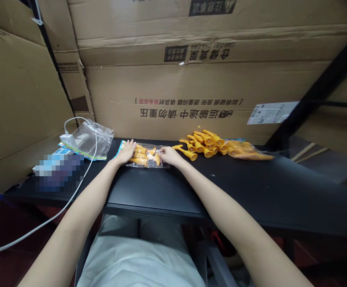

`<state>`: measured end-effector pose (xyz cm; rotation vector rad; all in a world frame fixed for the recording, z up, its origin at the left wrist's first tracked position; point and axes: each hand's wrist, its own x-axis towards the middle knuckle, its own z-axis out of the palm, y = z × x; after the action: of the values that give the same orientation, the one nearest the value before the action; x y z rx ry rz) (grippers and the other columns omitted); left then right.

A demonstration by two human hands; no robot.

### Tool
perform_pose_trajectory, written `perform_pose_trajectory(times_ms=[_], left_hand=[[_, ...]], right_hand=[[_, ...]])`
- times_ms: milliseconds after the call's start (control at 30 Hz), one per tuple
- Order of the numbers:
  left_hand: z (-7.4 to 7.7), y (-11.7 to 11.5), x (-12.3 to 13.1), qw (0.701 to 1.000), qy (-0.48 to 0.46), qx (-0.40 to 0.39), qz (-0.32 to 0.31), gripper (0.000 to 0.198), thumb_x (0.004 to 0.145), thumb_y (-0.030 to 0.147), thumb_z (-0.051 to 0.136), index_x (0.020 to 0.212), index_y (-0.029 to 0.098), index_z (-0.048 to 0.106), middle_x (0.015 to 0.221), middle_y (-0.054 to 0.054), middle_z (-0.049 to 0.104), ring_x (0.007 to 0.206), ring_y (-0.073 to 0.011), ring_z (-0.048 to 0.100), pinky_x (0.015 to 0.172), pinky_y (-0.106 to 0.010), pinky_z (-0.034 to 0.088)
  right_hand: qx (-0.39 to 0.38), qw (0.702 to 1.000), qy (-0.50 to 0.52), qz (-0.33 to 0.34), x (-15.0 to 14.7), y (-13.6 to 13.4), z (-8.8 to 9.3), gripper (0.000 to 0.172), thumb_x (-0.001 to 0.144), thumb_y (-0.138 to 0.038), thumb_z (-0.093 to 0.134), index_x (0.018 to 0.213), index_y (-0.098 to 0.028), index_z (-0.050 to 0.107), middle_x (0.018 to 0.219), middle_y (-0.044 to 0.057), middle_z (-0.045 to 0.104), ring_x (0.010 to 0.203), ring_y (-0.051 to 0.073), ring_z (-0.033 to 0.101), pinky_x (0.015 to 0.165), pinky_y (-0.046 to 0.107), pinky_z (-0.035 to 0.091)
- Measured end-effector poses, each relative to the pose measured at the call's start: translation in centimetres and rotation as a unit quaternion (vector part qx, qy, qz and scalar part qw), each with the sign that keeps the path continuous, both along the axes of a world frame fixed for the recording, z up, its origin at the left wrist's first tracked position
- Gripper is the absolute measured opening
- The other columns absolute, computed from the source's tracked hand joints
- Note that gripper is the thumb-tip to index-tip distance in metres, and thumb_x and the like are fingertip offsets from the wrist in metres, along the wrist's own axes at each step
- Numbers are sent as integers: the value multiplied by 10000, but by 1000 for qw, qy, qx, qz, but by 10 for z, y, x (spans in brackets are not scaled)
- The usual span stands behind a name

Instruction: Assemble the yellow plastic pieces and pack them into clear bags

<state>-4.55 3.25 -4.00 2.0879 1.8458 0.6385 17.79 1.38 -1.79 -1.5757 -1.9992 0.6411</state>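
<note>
Roughly 10 loose orange plastic horns [205, 142] heaped on the black table [251, 187], exact count not readable, with a further filled clear packet [251, 153] lying just right of that heap. 2 hands on 1 clear bag of orange horns [145, 156] near the table's far edge, straight ahead. Left hand [126, 151] laid flat on the bag's left end, fingers spread apart and pressing down, not clamped. Right hand [168, 153] at the bag's right end, fingertips drawn together on the plastic there; pinching or only touching, cannot tell. Several horns packed inside that bag, number not countable through the glare.

Off to the left, 1 empty clear bag with a coloured header [91, 139], crumpled, near the corner, well apart from the hands. 1 white charger block [67, 137] resting at that empty bag, its white cable [80, 187] looping over the plastic and trailing off the front edge. 1 blurred boxy object [59, 169] at the left corner. Cardboard boxes [173, 79] stacked as a wall behind and at left, a black shelf post [314, 99] slanting at right.
</note>
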Motion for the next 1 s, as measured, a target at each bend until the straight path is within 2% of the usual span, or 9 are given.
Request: perform_pose_trajectory(times_ms=[67, 133, 267, 467, 600, 667, 767, 833, 1000], left_hand=[[1, 1, -1, 1000, 0, 13, -7, 651, 944, 483, 6, 1490, 175, 180, 1557, -42, 132, 1430, -131, 86, 1154, -286, 174], [2, 1, -4, 1000, 15, 24, -1, 613, 957, 450, 95, 1486, 156, 190, 1552, -56, 164, 1431, -144, 91, 1154, -288, 179], [3, -2, -8, 999, 27, 22, 5, 598, 937, 376, 259, 1476, 120, 212, 1545, -78, 189, 1432, -161, 110, 1162, -298, 165], [7, -2, -10, 997, -74, 11, 24, 570, 943, 365, 202, 1462, 138, 265, 1529, -44, 244, 1411, -136, 215, 1152, -262, 184], [9, 0, -14, 982, -183, 22, 32, 560, 953, 350, 176, 1439, 109, 316, 1516, -67, 274, 1404, -144, 245, 1144, -270, 209], [7, 2, -16, 972, -229, 25, 38, 536, 942, 319, 246, 1425, 107, 344, 1507, -83, 301, 1399, -167, 265, 1142, -292, 219], [-1, 7, -18, 960, -276, 19, 41, 560, 884, 268, 416, 1416, 105, 359, 1467, -122, 382, 1350, -207, 369, 1109, -309, 285], [-6, 11, -18, 957, -288, 14, 38, 579, 850, 243, 486, 1404, 112, 379, 1441, -135, 422, 1315, -215, 420, 1090, -306, 313], [-14, 17, -19, 959, -278, 23, 40, 531, 842, 264, 531, 1352, 139, 452, 1432, -136, 434, 1315, -224, 421, 1095, -323, 309]], right_hand=[[-27, 994, 93, 47, -2, -1, -2, 136, 753, -101, 541, 707, -138, 664, 676, 54, 699, 641, 152, 637, 611, 222, 473], [-38, 982, 169, 70, -4, -2, -3, 102, 737, -114, 573, 711, -134, 669, 699, 43, 704, 657, 143, 636, 630, 225, 484], [-53, 965, 246, 75, -5, -1, -2, 65, 703, -90, 626, 731, -134, 664, 732, 35, 705, 679, 124, 631, 690, 237, 495], [-57, 977, 205, 29, -5, 0, -4, 152, 724, -26, 576, 624, -135, 613, 562, 8, 633, 525, 99, 554, 578, 217, 460], [-80, 967, 239, 41, -6, -2, -3, 115, 740, -54, 597, 676, -119, 666, 608, 27, 667, 559, 101, 577, 590, 207, 458], [-97, 958, 268, 41, -6, -3, -2, 74, 748, -97, 625, 743, -116, 696, 664, 37, 691, 588, 100, 593, 582, 199, 451], [-103, 956, 272, 31, -5, -4, 0, 68, 730, -108, 657, 766, -113, 714, 663, 28, 689, 567, 88, 574, 555, 190, 431], [-100, 960, 258, 34, -5, -4, 0, 63, 719, -89, 658, 735, -111, 715, 641, 19, 681, 553, 82, 556, 564, 192, 432], [-82, 977, 189, 62, -7, -4, -2, 68, 724, -94, 656, 707, -118, 717, 694, 28, 703, 627, 106, 595, 663, 220, 466]])
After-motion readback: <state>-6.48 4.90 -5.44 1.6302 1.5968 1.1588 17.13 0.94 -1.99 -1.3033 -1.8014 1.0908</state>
